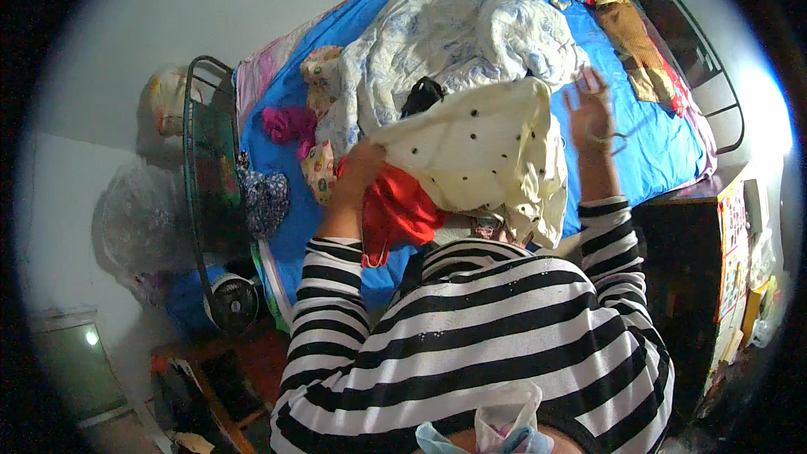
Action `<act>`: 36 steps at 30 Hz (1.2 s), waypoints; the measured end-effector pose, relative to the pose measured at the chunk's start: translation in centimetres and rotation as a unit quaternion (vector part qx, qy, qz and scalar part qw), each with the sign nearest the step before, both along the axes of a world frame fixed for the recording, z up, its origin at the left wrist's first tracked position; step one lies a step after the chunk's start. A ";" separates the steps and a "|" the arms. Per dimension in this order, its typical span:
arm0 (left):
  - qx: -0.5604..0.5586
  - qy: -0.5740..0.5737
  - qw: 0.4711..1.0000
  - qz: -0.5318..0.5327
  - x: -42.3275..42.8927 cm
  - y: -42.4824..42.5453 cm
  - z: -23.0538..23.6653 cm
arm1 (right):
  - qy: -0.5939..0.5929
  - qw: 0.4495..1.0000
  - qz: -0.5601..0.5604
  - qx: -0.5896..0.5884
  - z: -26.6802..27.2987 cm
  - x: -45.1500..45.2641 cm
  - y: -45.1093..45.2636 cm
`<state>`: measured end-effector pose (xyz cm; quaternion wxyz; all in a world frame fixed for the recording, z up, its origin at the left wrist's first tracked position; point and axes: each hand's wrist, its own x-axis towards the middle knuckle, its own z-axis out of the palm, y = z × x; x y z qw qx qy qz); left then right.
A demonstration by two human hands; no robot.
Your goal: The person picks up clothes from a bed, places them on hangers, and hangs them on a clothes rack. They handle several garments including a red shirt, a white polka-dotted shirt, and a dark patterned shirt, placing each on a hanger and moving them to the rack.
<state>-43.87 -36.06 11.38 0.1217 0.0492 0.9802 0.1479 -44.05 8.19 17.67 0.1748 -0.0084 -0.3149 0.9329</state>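
A cream cloth with dark dots (479,157) spreads in front of me, its lower right part hanging in folds. My left hand (360,170) grips its left edge. A red cloth (400,208) lies beneath that edge, close to my left wrist. To the right of the dotted cloth, my right hand (591,110) is raised with fingers apart and holds nothing; it is slightly blurred and has a bracelet on its wrist. Behind the dotted cloth, a white and blue patterned blanket (435,31) lies crumpled, and a small black item (423,96) partly shows between them.
The bed has a blue sheet (656,151) and metal end rails (189,170). A magenta cloth (289,126) lies at left, brown and gold clothing (630,44) at right. A small fan (232,302) stands at lower left; a dark cabinet (678,252) is at right.
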 end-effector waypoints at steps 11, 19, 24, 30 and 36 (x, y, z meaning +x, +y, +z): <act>0.822 0.027 0.552 0.135 3.3 2.4 24.0 | -0.080 0.958 0.150 0.230 3.8 8.2 -4.0; 0.909 -0.152 0.387 0.016 5.2 6.8 30.2 | -0.112 0.961 0.234 0.095 2.7 8.5 -15.1; 0.886 -0.183 0.425 -0.041 5.9 7.3 29.2 | -0.063 0.958 0.261 0.099 0.4 8.4 -16.8; 0.592 0.083 0.800 -0.053 4.3 4.7 23.3 | -0.128 0.968 0.058 0.207 4.5 6.9 -8.1; 0.329 0.016 0.943 -0.039 5.1 3.8 18.1 | 0.010 0.974 -0.020 0.226 12.7 7.0 -3.3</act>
